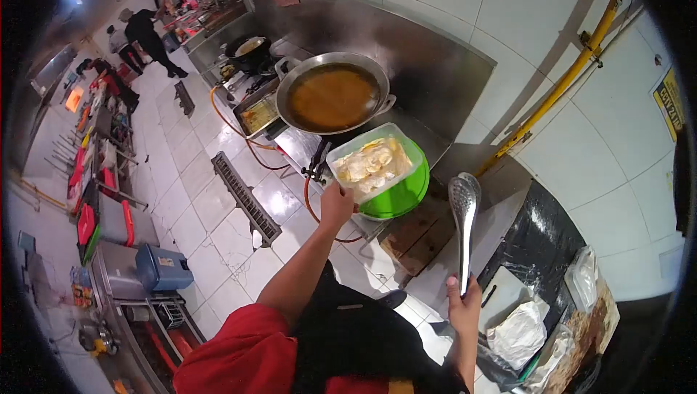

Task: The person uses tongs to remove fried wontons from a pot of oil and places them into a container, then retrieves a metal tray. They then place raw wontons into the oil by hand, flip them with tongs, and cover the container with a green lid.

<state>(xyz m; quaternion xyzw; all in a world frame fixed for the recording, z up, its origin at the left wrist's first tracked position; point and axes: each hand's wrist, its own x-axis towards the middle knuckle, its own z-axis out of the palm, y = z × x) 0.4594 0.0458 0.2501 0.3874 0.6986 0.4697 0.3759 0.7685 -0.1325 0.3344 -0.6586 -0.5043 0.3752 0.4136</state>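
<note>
Centre of frame: left hand (335,204) grips edge of clear tub (372,162) of pale food, stacked on green bowl (401,189) — raised near wok (332,94) of oil. Lower right: right hand (465,305) clenched on skimmer (464,209) handle, head pointing up — ready over counter (501,221).

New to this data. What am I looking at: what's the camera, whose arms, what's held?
There is no robot here: one fisheye camera sits on a person's head, looking down at their own two bare hands in a kitchen. The left hand holds a clear plastic tub of pale food pieces, which sits in a green bowl. The right hand grips a perforated metal skimmer, pointing up. Ahead, a big wok of brownish liquid sits on the stove. On the counter to the right lie white bags. Other people stand far off at the top left.
</note>
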